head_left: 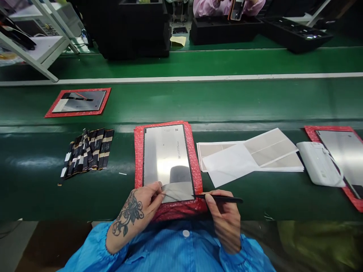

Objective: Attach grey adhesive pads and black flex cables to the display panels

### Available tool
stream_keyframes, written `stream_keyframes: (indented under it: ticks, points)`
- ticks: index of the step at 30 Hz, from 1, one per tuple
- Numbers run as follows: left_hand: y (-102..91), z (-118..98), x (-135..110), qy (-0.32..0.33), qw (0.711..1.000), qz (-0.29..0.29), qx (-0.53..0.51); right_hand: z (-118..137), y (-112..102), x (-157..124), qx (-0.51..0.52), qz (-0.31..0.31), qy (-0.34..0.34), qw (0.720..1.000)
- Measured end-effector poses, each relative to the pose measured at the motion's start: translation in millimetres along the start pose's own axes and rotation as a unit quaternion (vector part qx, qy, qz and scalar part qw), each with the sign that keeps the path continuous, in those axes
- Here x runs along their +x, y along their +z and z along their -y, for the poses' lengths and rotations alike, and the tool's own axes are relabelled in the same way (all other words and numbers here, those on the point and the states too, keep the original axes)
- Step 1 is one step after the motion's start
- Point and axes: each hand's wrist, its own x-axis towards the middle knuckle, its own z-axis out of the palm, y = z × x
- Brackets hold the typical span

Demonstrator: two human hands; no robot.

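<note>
A long green surface [255, 102] carries everything. Near its front edge lies a red padded mat [138, 151] with a shiny flat panel [166, 155] resting on it, which looks thin, stiff, smooth and easily scratched or cracked; best held by its edges. At the panel's near end sits a gray film strip [177, 190], seemingly light, limp and clingy, best lifted by a corner. The left hand [138, 206] pinches the strip's left corner with fingertips closed. The right hand [224, 217] has its fingers wrapped around a slim black tool [224, 198], its tip touching the panel's near right corner.
</note>
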Motion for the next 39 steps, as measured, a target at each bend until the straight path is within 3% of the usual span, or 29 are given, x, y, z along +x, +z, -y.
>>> stream_keyframes:
  ticks: [10, 19, 26, 31, 35, 37, 39]
  points:
    - [-7.4, -13, 1, 0.007, 1.000, 0.007, 0.023, 5, 2, -2, -0.010, -0.001, 0.015, 1.000]
    - [3.7, 3, -8, 0.037, 0.997, -0.027, 0.065, 3, 2, -2, 0.004, -0.005, 0.034, 0.999]
    - [3.3, -5, -4, 0.016, 0.995, 0.000, 0.102, 4, 0, -1, 0.000, -0.009, 0.034, 0.999]
    - [-6.3, -14, 2, -0.057, 0.984, 0.021, 0.170, 3, 2, -3, -0.013, -0.017, 0.021, 1.000]
    - [-3.7, -8, -1, -0.049, 0.983, -0.022, 0.174, -2, -3, -1, -0.027, -0.022, 0.027, 0.999]
    - [2.1, -2, -5, -0.009, 0.984, -0.060, 0.170, -3, -10, 5, -0.025, -0.053, 0.027, 0.998]
    - [10.1, 6, -9, 0.053, 0.979, -0.104, 0.165, 0, -17, 12, -0.005, -0.105, -0.018, 0.994]
